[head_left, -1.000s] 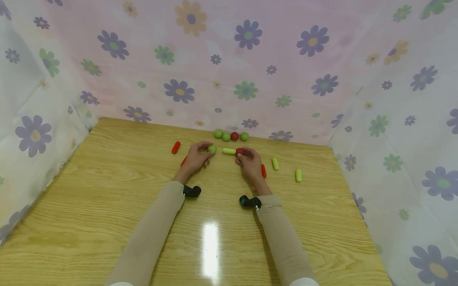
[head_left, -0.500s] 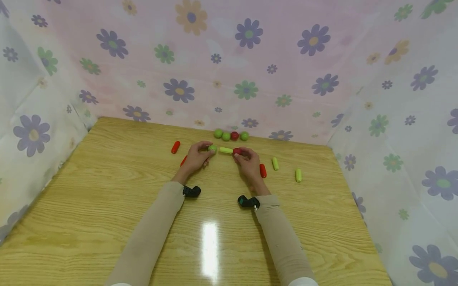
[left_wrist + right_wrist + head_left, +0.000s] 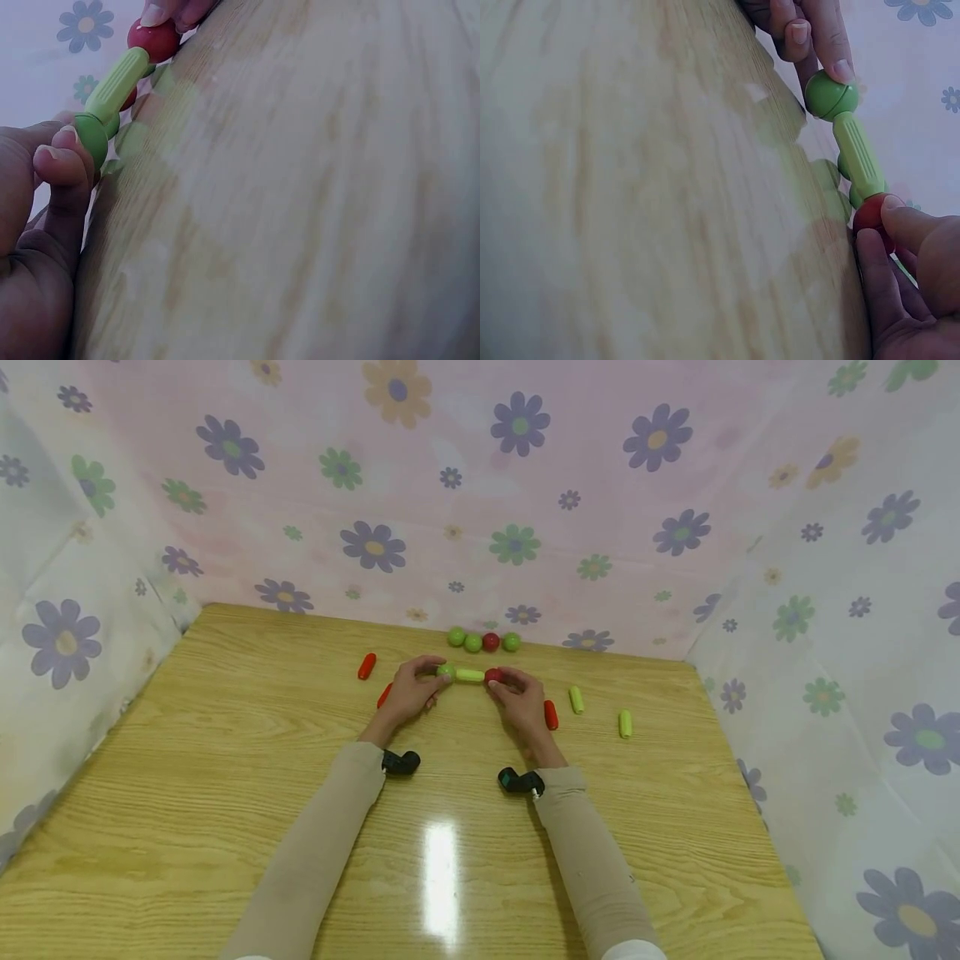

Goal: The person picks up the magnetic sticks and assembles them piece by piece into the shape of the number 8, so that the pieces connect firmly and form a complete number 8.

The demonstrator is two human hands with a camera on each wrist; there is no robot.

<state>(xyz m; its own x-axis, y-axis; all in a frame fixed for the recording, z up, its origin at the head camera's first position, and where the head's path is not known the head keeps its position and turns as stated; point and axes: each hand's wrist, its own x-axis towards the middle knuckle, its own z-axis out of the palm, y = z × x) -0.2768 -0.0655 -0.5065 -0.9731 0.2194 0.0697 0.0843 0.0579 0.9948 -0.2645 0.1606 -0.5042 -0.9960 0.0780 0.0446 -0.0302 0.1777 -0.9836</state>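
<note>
My left hand (image 3: 412, 687) pinches a green ball (image 3: 831, 96) between thumb and fingers. A red ball (image 3: 873, 217) is pinched in my right hand (image 3: 522, 700). Between the two balls runs a ribbed light-green rod (image 3: 470, 676), one end at the red ball and the other right at the green ball. In the left wrist view the rod (image 3: 118, 85) slants up from the green ball to the red one, forming a straight line with both. Part of each ball is covered by fingertips.
Behind the hands, green balls (image 3: 457, 636) and a red ball (image 3: 491, 642) stand in a row by the flowered cloth. Red rods (image 3: 367, 666) lie on the left, one partly behind the left hand. Another red rod (image 3: 551, 714) and two light-green rods (image 3: 576, 700) lie right.
My right hand has moved slightly left with the red ball and rod, closing the gap to the green ball. The left hand has stayed nearly still.
</note>
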